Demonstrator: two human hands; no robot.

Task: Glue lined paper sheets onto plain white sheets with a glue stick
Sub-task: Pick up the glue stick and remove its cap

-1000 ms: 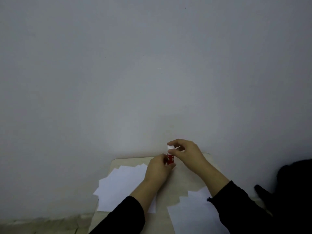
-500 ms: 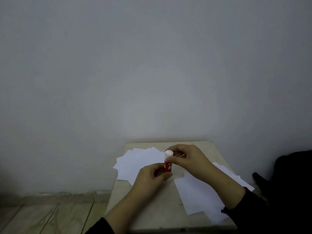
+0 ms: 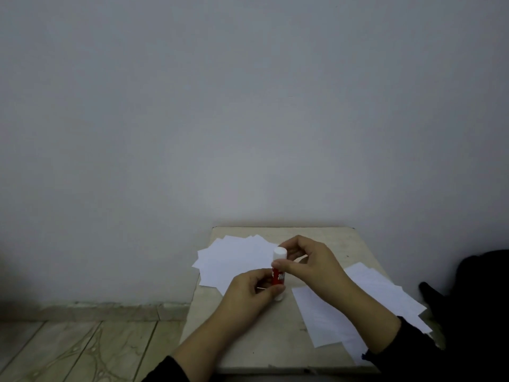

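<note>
One glue stick [image 3: 278, 274] stands upright over the middle of the bench [image 3: 325, 238]. The left hand [image 3: 248, 292] grips its red barrel low down, and the right hand [image 3: 308, 260] pinches the white cap. It looks light, rigid and smooth, so hold the barrel firmly. Two loose piles: far-left sheets [image 3: 234, 257] and near-right sheets [image 3: 358, 304], thin and floppy; exact sheet counts are unclear.

Bare room, likely a home corner, can't say more. Plain grey-white wall [image 3: 248, 106] behind the fingers [image 3: 296, 245], wood-look plank floor [image 3: 82, 351] down-left of them. Small beige table [image 3: 248, 321] pushed against wall, loose paper sheets [image 3: 234, 260] under and beside the fingers.
</note>
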